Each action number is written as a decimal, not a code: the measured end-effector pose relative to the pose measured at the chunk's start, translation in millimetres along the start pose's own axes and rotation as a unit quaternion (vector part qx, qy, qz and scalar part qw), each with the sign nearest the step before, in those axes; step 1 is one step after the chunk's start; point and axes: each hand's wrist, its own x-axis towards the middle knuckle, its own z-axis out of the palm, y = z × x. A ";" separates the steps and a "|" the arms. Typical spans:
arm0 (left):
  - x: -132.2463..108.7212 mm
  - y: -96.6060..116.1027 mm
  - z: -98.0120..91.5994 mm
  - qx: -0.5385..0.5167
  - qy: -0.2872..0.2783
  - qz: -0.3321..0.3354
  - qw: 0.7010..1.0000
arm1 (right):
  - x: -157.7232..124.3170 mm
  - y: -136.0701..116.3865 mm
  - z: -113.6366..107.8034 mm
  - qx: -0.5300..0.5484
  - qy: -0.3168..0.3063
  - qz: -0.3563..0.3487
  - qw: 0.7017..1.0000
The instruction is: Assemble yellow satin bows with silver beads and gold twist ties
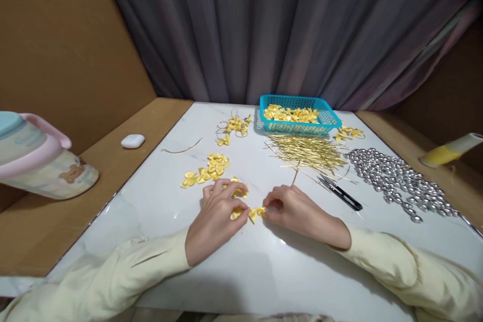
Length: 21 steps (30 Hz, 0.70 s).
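Head view: on the white tabletop [264, 271], well nearer the person than the teal basket [298, 114], a yellow ribbon bow [252, 213] lies between both hands, its long axis running left to right. The left hand [215, 219] pinches its left wing in a narrow grip. The right hand [300, 210] pinches the right wing and also clasps a gold wire [295, 175] that points toward the basket.

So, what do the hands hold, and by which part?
A yellow bow: left hand pinches its left wing, right hand its right wing. A wire rises from the right hand.
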 end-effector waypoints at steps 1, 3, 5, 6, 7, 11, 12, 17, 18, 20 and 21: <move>-0.1 -0.5 0.7 -0.004 0.001 0.003 1.000 | 0.2 -0.3 0.6 0.002 0.000 -0.004 1.000; -0.5 -1.5 1.9 -0.012 0.003 0.008 1.000 | 0.3 -1.0 2.0 0.004 0.003 -0.014 1.000; -0.5 -3.0 2.4 -0.025 0.000 0.005 1.000 | 0.3 -1.4 3.2 0.003 0.008 -0.024 1.000; -0.1 -4.1 2.3 -0.033 -0.003 0.001 0.999 | 0.5 -1.5 3.5 0.002 0.009 -0.029 1.000; 0.7 -5.4 1.8 -0.042 -0.005 -0.005 0.999 | 1.0 -1.4 3.6 0.003 0.008 -0.033 0.999; 6.8 -11.3 -3.4 -0.076 0.002 -0.049 0.996 | 5.8 -1.2 2.2 0.002 0.010 -0.048 0.999; 8.4 -12.6 -5.1 -0.082 0.008 -0.062 0.995 | 7.2 -1.4 1.7 0.001 0.011 -0.054 0.999; 11.2 -15.3 -8.8 -0.090 0.034 -0.074 0.993 | 11.8 -3.2 1.7 0.010 0.010 -0.084 0.996; 10.5 -15.2 -7.8 -0.086 0.033 -0.066 0.994 | 12.1 -3.3 2.2 0.014 0.010 -0.090 0.996; 8.3 -14.5 -4.4 -0.074 0.029 -0.042 0.996 | 12.3 -3.1 3.5 0.023 0.013 -0.100 0.995; 7.2 -14.1 -2.4 -0.066 0.026 -0.029 0.997 | 12.3 -2.9 4.0 0.026 0.015 -0.103 0.994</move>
